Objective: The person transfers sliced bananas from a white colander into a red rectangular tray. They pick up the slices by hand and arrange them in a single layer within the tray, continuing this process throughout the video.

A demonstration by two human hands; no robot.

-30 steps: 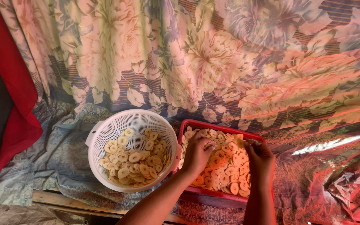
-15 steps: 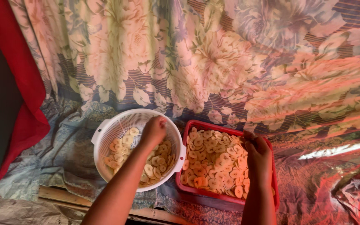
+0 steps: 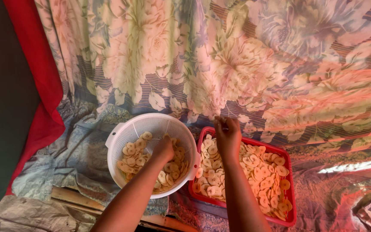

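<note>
The left hand [image 3: 164, 149] is reaching into the white colander [image 3: 121, 133], fingers curled down among the pale banana slices [image 3: 135, 155]; whether they are gripping any, I cannot tell. The right hand [image 3: 227, 135] is hovering, fingers pinched together, over the slice-filled red tray [image 3: 289, 160] just beside it.

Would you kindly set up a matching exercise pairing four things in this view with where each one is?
Things:
1. left hand
2. right hand
3. white colander
4. red cloth

Places:
A. left edge of the view
B. over the far end of the red tray
C. left of the red tray
D. inside the colander, on the pale slices

Pairs: 1-D, 2-B, 3-C, 4-A
</note>
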